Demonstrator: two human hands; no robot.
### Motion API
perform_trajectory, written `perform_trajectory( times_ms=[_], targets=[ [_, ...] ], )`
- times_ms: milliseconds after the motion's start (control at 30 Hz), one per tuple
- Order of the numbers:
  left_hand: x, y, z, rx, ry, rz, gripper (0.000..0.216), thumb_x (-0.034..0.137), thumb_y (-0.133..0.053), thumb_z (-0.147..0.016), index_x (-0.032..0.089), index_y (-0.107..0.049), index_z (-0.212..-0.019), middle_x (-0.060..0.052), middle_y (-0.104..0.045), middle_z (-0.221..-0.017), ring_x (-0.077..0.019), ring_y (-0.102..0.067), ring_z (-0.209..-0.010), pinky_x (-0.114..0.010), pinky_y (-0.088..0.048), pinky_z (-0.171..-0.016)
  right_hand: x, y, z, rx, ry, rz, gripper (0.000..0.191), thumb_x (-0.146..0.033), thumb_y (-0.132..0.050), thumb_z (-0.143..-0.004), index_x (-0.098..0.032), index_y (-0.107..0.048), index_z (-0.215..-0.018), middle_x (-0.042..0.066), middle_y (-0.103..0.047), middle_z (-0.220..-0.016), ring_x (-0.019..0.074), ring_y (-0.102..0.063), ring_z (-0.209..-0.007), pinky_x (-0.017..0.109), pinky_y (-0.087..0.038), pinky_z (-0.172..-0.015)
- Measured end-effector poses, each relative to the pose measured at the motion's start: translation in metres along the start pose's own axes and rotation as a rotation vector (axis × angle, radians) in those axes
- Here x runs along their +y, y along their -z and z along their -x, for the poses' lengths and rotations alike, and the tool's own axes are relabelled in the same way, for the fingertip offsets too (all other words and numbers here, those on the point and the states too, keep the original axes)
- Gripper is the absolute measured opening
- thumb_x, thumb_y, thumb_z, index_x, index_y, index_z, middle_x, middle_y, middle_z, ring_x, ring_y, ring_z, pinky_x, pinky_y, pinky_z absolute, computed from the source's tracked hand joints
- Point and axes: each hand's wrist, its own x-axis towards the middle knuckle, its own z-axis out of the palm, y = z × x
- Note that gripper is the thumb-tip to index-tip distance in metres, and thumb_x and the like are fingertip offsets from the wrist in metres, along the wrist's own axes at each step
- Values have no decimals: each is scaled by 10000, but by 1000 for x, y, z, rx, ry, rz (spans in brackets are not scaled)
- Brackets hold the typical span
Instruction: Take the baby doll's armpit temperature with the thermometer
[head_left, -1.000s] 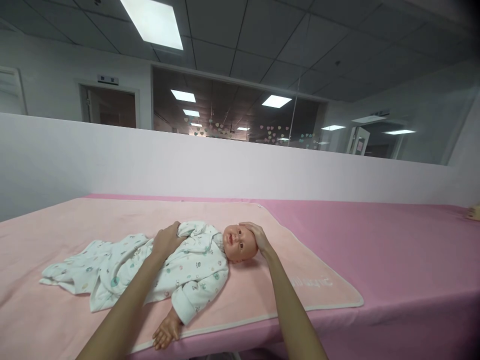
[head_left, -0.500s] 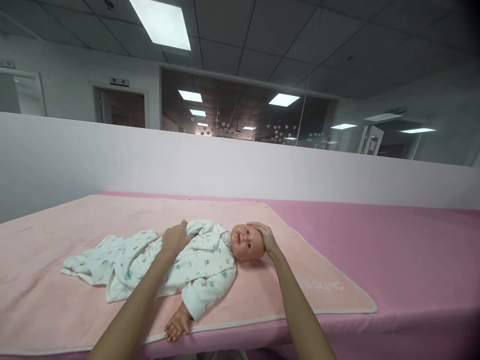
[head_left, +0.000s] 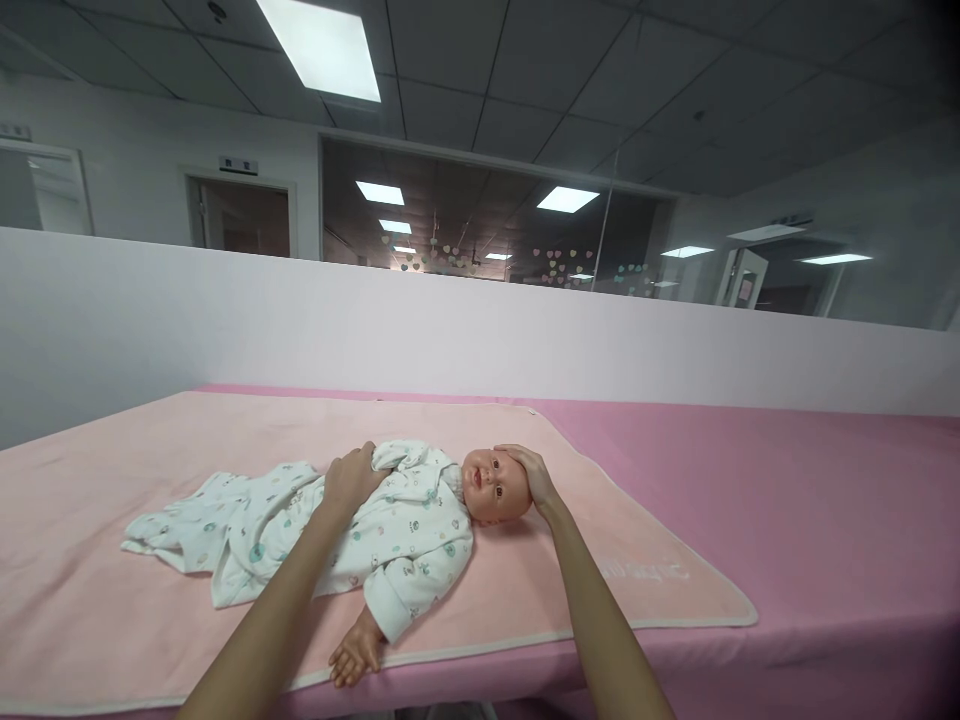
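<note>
A baby doll in a white printed gown lies on its back, its head to the right and face tipped toward me. My left hand is closed over its torso near the far sleeve, thumb stretched along the cloth; the other fingertips are hidden behind the body. Round the crown curves my right hand, its fingers bent over the forehead. One doll hand pokes out of the near sleeve, palm up, at the blanket's edge. The gown's lower part spreads to the left and covers the legs.
Beneath the doll is a peach blanket with a pale border, over a pink table cover. A low white partition runs along the back. Beyond it are windows, a doorway and ceiling lights.
Both hands keep their places on the doll, and the doll lies as before. Only a very slight shift of the view shows.
</note>
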Motion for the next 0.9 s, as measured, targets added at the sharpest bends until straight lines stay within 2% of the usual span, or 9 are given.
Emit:
perform_trajectory(
  times_ms=[900],
  targets=[
    [-4, -5, -1, 1, -21, -1, 305, 418, -389, -774, 172, -449, -946, -102, -596, -916, -263, -564, -851, -325, -368, -710, -3, -1, 1, 18, -34, -19, 207, -280, -501, -646, -178, -674, -698, 41, -658, -900, 209, -556, -911, 308, -392, -848]
  ],
)
